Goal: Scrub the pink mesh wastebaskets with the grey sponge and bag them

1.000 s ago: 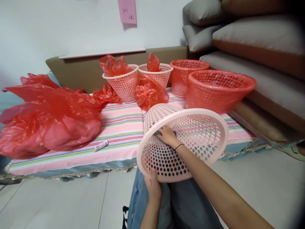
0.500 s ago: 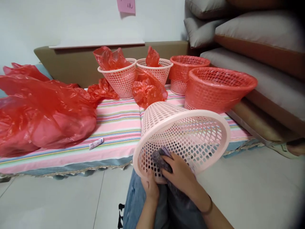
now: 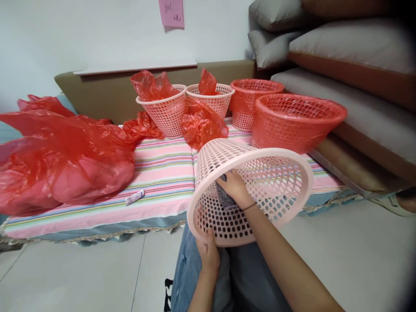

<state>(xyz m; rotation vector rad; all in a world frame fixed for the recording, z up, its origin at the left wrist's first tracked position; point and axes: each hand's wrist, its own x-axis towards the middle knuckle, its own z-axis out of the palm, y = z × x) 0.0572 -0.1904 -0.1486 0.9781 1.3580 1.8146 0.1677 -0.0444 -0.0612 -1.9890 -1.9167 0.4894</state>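
A pale pink, round, perforated plastic basket (image 3: 276, 152) lies tilted over the person's lap (image 3: 250, 281). The left hand (image 3: 209, 255) pinches its lower rim (image 3: 238, 242), other fingers hidden. Inside, the right hand (image 3: 235, 188) curls its fingers over a dark grey cloth (image 3: 225, 198).

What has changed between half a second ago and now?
The right hand has moved the cloth from the basket's mouth back deeper inside. No visible new grasp or release. The left hand still holds the basket; the other baskets and red bags look unmoved.
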